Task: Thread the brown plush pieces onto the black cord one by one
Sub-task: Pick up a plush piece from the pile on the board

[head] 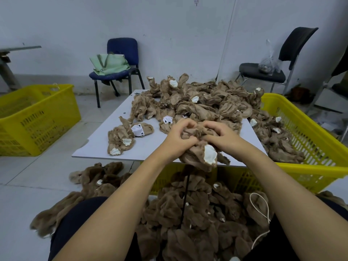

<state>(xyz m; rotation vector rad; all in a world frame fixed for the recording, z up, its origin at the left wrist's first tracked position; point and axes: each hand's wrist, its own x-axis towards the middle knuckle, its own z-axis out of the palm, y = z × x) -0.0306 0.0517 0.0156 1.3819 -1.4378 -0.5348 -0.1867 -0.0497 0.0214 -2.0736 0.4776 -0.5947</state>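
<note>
At the table's [105, 146] near edge, the left hand [178, 137] and right hand [219, 135] both clutch one brown plush piece [199, 157], its white-lined ear hanging past the edge. The black cord [185, 198] runs straight down from it, lengthwise toward the person, into the threaded pieces [188, 223] below.

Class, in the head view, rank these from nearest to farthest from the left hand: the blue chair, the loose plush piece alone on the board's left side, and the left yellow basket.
Measured from the left hand:
1. Loose plush piece, on the board just left of it.
2. Left basket, on the floor far left.
3. Blue chair, back by the wall.
</note>
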